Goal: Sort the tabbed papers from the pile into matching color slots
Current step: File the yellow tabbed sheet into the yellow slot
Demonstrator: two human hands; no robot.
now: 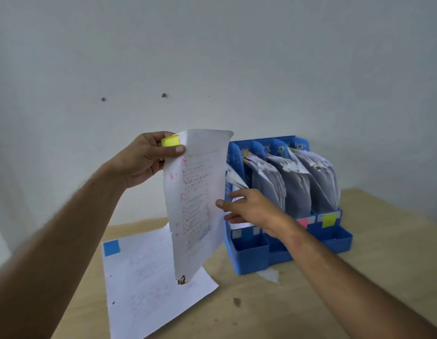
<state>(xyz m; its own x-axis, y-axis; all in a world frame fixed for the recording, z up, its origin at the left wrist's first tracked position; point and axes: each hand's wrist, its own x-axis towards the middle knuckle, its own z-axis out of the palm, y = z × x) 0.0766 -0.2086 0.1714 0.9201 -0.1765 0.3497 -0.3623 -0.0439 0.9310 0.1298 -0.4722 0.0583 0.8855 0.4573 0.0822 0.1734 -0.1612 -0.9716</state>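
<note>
Left hand (144, 159) pinched one yellow-tabbed sheet (195, 199); right hand (246, 207) fingers relaxed, apart, against four-slot organizer (332, 237); one blue-tabbed sheet (149, 277) on table (310, 302)

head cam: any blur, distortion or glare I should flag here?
Head view: wide-angle bowing at the edges; left forearm smeared, left hand and held paper fairly sharp; writing on the pile too faint to read; light soft and even, no glare; papers in the blue organizer slightly soft.

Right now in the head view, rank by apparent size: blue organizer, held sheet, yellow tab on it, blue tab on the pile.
1. blue organizer
2. held sheet, though nearer the camera
3. and 4. yellow tab and blue tab: look alike, unranked
</note>
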